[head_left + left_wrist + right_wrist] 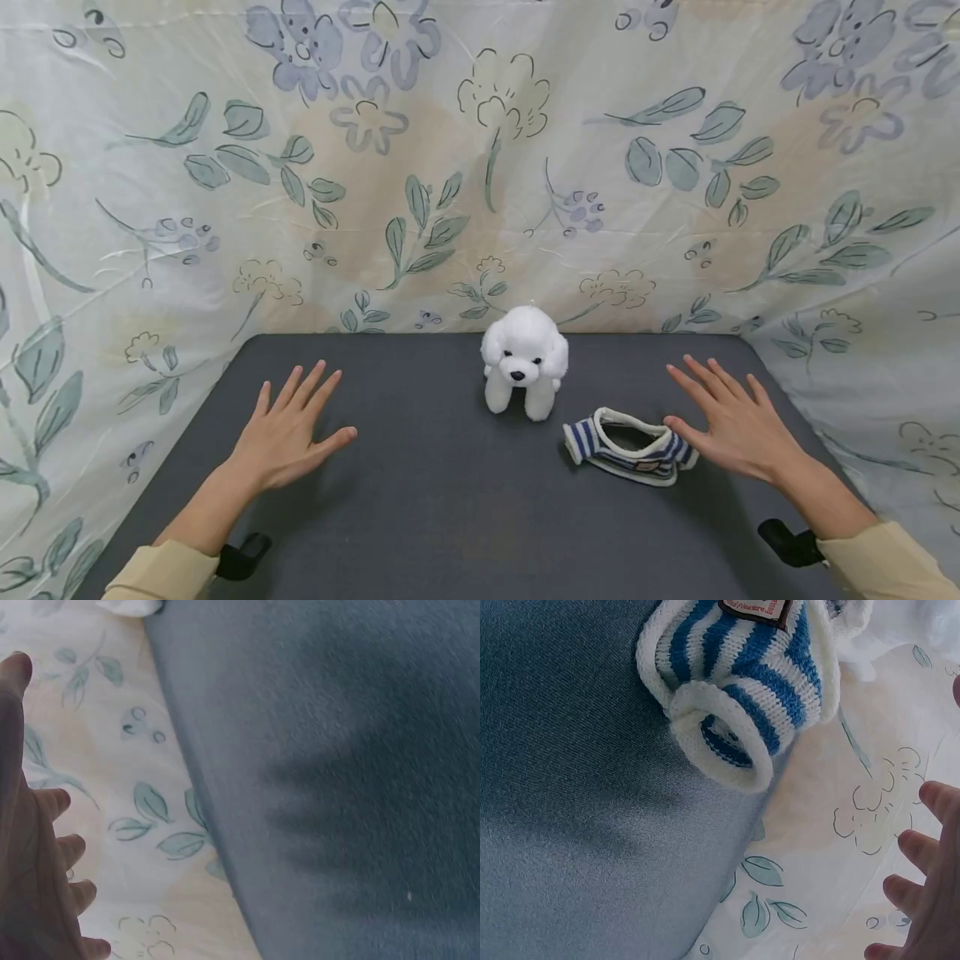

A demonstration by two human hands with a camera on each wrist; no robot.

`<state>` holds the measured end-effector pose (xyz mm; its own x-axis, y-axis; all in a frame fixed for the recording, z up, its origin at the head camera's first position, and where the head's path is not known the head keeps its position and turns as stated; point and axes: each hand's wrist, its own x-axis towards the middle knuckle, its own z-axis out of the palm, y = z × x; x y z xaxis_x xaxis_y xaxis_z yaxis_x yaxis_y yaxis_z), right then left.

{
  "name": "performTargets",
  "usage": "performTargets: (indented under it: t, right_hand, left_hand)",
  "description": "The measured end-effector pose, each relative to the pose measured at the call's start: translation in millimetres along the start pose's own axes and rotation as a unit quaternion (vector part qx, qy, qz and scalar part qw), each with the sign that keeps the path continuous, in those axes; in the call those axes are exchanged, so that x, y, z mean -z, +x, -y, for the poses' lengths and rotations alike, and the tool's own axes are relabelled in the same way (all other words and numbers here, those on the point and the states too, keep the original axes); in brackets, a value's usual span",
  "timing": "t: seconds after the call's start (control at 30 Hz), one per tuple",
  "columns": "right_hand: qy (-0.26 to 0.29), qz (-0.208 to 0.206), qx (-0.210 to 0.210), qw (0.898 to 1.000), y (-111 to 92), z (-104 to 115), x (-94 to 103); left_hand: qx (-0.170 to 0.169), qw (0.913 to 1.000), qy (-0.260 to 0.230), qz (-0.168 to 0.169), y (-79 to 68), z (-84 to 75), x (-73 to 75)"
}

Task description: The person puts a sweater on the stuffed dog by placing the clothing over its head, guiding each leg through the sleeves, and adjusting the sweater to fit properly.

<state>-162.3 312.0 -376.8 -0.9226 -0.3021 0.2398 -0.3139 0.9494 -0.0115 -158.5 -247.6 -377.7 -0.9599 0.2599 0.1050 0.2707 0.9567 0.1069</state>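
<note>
A white plush dog (525,358) stands upright near the back edge of the dark table, facing forward. In front of it and to the right lies a small blue-and-white striped knit sweater (633,458), its neck opening upward; the right wrist view shows one ribbed sleeve (724,742) and a label on the front. My left hand (285,442) hovers over the table's left side, fingers spread, holding nothing. On the right, my right hand (738,425) is spread too, its thumb overlapping the sweater's right end in the head view, with nothing in its grasp.
The dark grey table (450,517) has rounded back corners. A floral cloth (420,167) hangs behind it and along both sides. Black wrist straps (243,557) show at the sleeve cuffs.
</note>
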Motion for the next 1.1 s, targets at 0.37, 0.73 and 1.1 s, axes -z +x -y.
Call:
performTargets:
  t: [0.37, 0.73, 1.1]
  right_hand:
    - [0.009, -0.036, 0.020, 0.999, -1.8, 0.2, -1.1]
    - [0.049, -0.083, 0.015, 0.995, -2.0, 0.8, 1.3]
    - [0.085, -0.086, -0.004, 0.993, -10.1, 3.0, -5.2]
  left_hand:
    - [-0.026, 0.9970, -0.050, -0.053, 13.7, -18.8, -8.1]
    - [-0.057, 0.9858, -0.113, -0.111, 27.3, -49.9, -15.6]
    - [-0.091, 0.9710, -0.175, -0.135, 32.8, -86.8, -35.8]
